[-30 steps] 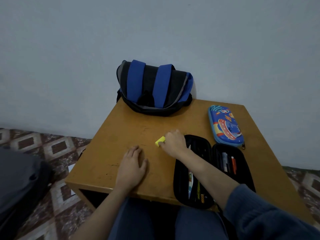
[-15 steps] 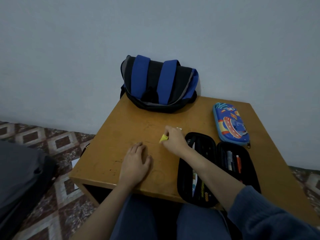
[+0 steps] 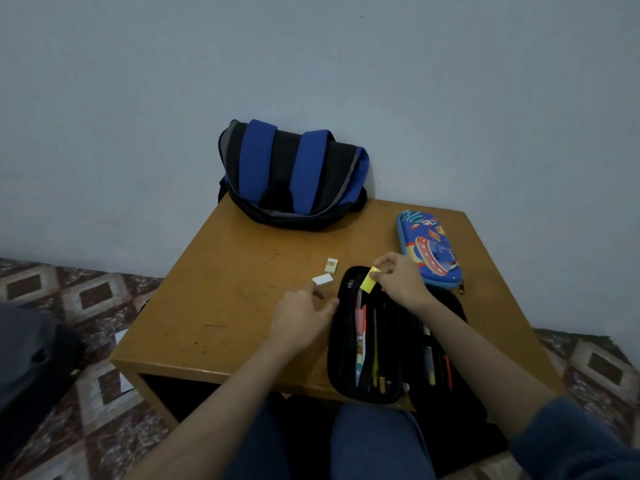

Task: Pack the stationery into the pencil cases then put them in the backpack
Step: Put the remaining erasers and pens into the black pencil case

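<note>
A black pencil case [image 3: 349,382] lies open at the table's front edge, with pens and pencils in both halves. My right hand [image 3: 401,282] pinches a small yellow eraser [image 3: 367,282] over the case's far end. My left hand [image 3: 299,317] rests on the table by the case's left rim, fingers spread, holding nothing. Two small white erasers [image 3: 322,279] [image 3: 331,264] lie on the table just beyond its fingertips. A closed blue cartoon pencil case [image 3: 429,252] lies at the right. The blue and black backpack [image 3: 291,174] leans against the wall at the table's back.
The low wooden table [image 3: 214,299] stands against a pale wall. A dark bag [image 3: 24,358] lies on the patterned tile floor to the left, with scraps of white paper [image 3: 121,337] near the table's left side. My knees are under the front edge.
My right hand has carried the yellow eraser rightward from the table to above the open black case. My left hand has slid right toward the case. Two white erasers have come into sight.
</note>
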Tool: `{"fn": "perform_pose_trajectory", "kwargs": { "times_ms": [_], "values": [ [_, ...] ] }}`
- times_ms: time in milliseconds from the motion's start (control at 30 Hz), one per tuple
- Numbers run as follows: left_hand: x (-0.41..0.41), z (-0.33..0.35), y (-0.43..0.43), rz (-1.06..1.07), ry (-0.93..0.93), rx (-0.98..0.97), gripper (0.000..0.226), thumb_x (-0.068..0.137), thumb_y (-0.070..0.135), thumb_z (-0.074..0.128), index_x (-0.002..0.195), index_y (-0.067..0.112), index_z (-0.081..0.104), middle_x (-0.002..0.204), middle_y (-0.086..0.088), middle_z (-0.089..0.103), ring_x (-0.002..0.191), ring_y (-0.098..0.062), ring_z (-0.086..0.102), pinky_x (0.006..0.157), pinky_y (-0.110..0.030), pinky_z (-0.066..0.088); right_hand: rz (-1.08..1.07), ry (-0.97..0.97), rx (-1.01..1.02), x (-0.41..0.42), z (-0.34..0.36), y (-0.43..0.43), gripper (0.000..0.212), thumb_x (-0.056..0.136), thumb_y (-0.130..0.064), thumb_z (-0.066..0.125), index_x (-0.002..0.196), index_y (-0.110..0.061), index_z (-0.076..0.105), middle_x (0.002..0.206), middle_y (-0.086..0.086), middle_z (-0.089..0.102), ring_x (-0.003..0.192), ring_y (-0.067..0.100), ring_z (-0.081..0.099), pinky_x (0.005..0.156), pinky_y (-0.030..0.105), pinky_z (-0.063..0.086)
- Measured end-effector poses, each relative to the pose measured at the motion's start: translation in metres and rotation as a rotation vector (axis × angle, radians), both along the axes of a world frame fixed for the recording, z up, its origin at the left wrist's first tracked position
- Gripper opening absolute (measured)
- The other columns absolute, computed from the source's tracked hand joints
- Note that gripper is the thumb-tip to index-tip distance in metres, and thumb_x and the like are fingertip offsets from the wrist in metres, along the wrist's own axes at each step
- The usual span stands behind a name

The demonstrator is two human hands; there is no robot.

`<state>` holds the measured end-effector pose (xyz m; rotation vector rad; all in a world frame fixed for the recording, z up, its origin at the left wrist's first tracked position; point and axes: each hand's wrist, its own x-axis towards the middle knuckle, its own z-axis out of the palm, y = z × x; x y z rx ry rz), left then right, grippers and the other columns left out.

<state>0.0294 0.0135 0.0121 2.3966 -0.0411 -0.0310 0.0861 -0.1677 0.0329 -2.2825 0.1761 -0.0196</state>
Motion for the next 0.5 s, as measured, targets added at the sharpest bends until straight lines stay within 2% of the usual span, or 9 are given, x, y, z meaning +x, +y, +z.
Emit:
{"fn": "perform_pose_trajectory", "kwargs": {
  "times_ms": [133, 233, 333, 400, 500],
  "values": [
    [-0.009, -0.002, -0.03, -0.072, -0.054, 0.109, 0.034, 0.084, 0.052, 0.058, 0.087, 0.018, 0.056, 0.093, 0.001, 0.057, 0.08, -0.016, 0.058, 0.064, -0.028, 0.047, -0.018, 0.014, 0.006, -0.005, -0.006, 0.001, 0.014, 0.084, -0.01, 0.067, 0.093, -0.009, 0.056, 0.071, 0.0, 0.055, 0.076, 0.017, 0.055, 0.064, 0.026, 0.043],
    [-0.008, -0.002, -0.035, -0.055, -0.041, 0.129, 0.028, 0.084, 0.04, 0.062, 0.092, 0.013, 0.06, 0.1, -0.001, 0.057, 0.086, -0.02, 0.058, 0.067, -0.029, 0.047, -0.023, 0.016, -0.003, -0.007, -0.011, 0.001, 0.016, 0.083, -0.01, 0.068, 0.086, -0.011, 0.052, 0.068, -0.003, 0.053, 0.076, 0.016, 0.055, 0.068, 0.028, 0.044],
    [-0.004, 0.001, -0.033, -0.028, -0.002, 0.089, 0.02, 0.085, 0.027, 0.061, 0.092, 0.009, 0.067, 0.091, -0.005, 0.066, 0.079, -0.019, 0.062, 0.066, -0.029, 0.052, -0.017, 0.023, 0.007, -0.006, -0.01, 0.001, 0.021, 0.082, -0.012, 0.069, 0.076, -0.019, 0.05, 0.074, 0.0, 0.057, 0.079, 0.016, 0.056, 0.072, 0.03, 0.046],
    [-0.002, 0.001, -0.03, -0.005, 0.016, 0.04, 0.015, 0.086, 0.022, 0.061, 0.089, 0.009, 0.068, 0.086, -0.004, 0.066, 0.072, -0.015, 0.059, 0.061, -0.024, 0.048, -0.002, 0.039, 0.02, -0.006, -0.01, 0.002, 0.023, 0.082, -0.012, 0.069, 0.073, -0.021, 0.05, 0.074, 0.001, 0.059, 0.079, 0.016, 0.057, 0.071, 0.028, 0.046],
    [0.001, -0.002, -0.027, 0.007, 0.056, -0.041, 0.009, 0.086, 0.018, 0.062, 0.085, 0.011, 0.067, 0.09, -0.005, 0.069, 0.069, -0.014, 0.058, 0.059, -0.021, 0.046, 0.038, 0.06, -0.03, -0.005, -0.013, 0.005, 0.02, 0.082, -0.013, 0.07, 0.07, -0.019, 0.055, 0.072, -0.001, 0.059, 0.08, 0.016, 0.059, 0.073, 0.029, 0.048]
  ]
}}
